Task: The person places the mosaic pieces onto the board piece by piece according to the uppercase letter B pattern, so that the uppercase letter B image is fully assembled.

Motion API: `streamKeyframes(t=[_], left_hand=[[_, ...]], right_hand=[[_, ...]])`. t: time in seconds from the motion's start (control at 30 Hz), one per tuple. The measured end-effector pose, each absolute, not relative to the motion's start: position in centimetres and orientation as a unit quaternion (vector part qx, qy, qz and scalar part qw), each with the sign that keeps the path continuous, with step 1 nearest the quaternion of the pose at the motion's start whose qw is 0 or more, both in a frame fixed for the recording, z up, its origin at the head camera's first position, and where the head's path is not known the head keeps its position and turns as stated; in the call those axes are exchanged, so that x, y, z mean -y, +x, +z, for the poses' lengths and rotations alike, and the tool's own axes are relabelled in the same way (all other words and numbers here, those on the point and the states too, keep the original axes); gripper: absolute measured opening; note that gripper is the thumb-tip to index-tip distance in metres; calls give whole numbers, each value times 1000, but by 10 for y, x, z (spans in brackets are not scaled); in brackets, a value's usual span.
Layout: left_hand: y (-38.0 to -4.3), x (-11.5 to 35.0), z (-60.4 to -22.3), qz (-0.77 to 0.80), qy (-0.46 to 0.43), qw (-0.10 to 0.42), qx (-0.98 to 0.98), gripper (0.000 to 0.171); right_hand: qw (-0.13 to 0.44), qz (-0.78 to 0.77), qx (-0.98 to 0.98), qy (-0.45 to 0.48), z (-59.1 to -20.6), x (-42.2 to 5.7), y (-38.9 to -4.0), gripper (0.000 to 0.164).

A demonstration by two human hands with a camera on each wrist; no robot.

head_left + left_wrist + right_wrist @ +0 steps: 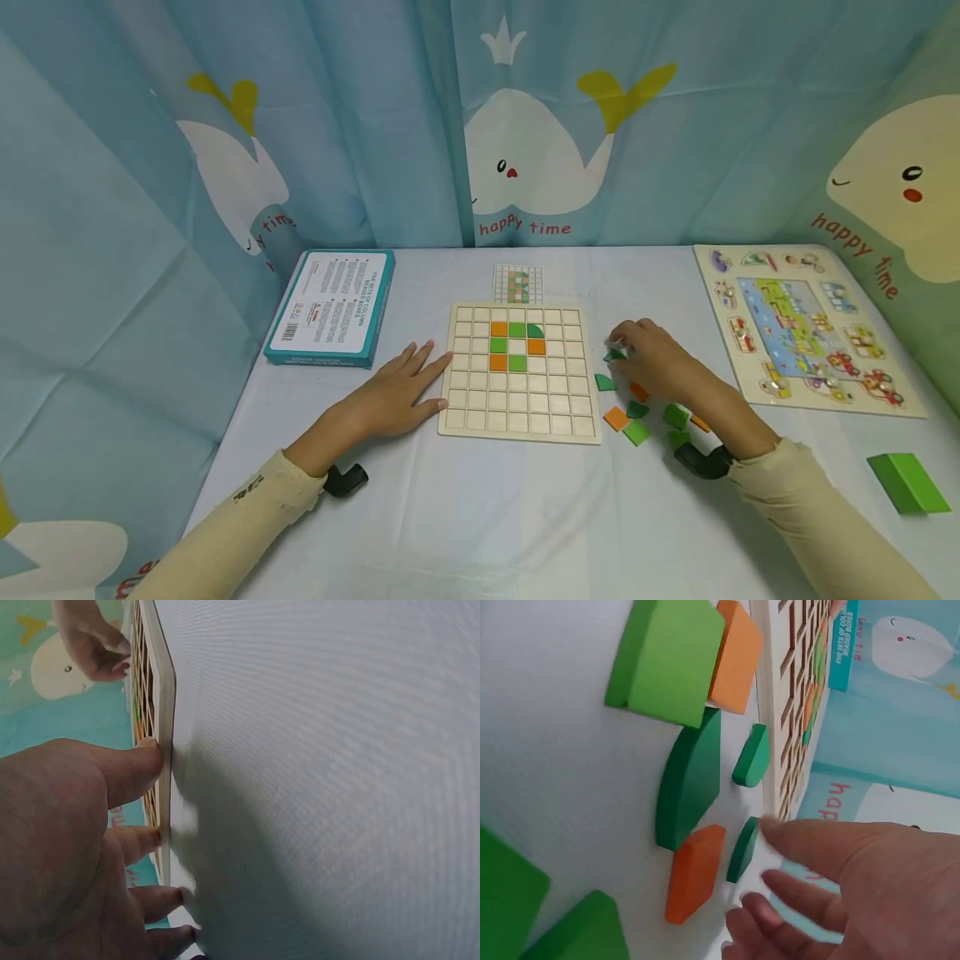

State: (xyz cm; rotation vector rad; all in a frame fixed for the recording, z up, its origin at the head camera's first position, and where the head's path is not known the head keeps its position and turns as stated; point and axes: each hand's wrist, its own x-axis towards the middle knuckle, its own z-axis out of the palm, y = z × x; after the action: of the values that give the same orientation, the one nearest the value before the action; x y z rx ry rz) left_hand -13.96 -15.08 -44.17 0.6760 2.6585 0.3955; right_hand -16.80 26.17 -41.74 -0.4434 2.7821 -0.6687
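A pale wooden grid board (480,404) lies mid-table, with several orange, light green and dark green pieces set in its upper squares. Its last piece in the top row is a dark green rounded one (535,331). My left hand (397,393) rests at the board's left edge, thumb and fingertips touching the rim. To the right of the board, my right hand (651,358) reaches down over loose pieces, fingers loosely bent. Close to its thumb is a dark green rounded piece (742,850) on the table; nothing shows between thumb and fingers.
Loose orange tiles (617,418) and green tiles (636,432) lie right of the board. A pattern card (517,283) sits behind it. There are a teal box (330,308) at left, a picture puzzle (810,333) and a green block (907,483) at right.
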Motion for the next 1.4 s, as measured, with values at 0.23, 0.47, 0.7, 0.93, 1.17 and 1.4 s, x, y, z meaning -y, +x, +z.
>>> streamKeyframes(t=[0.23,0.47,0.7,0.93,1.17,1.4], left_hand=[[-139,151,-440,141,240,184,-943,74],[-139,151,-440,144,238,189,-942,74],[-139,151,-441,147,240,189,-941,74],[-141,152,-442,149,242,188,-940,74],[-141,152,-443,144,244,188,-940,74],[-141,152,-444,138,243,186,-942,74]], right_hand=[[136,-227,-958,-113,-422,-258,-169,29],[124,-224,-960,-115,-423,-254,-166,28],[119,-217,-963,-104,-423,-251,-164,30],[118,-209,-967,-87,-423,-248,-164,34],[122,-209,-966,-86,-424,-248,-164,34],[123,-207,-966,-99,-420,-248,-163,34]])
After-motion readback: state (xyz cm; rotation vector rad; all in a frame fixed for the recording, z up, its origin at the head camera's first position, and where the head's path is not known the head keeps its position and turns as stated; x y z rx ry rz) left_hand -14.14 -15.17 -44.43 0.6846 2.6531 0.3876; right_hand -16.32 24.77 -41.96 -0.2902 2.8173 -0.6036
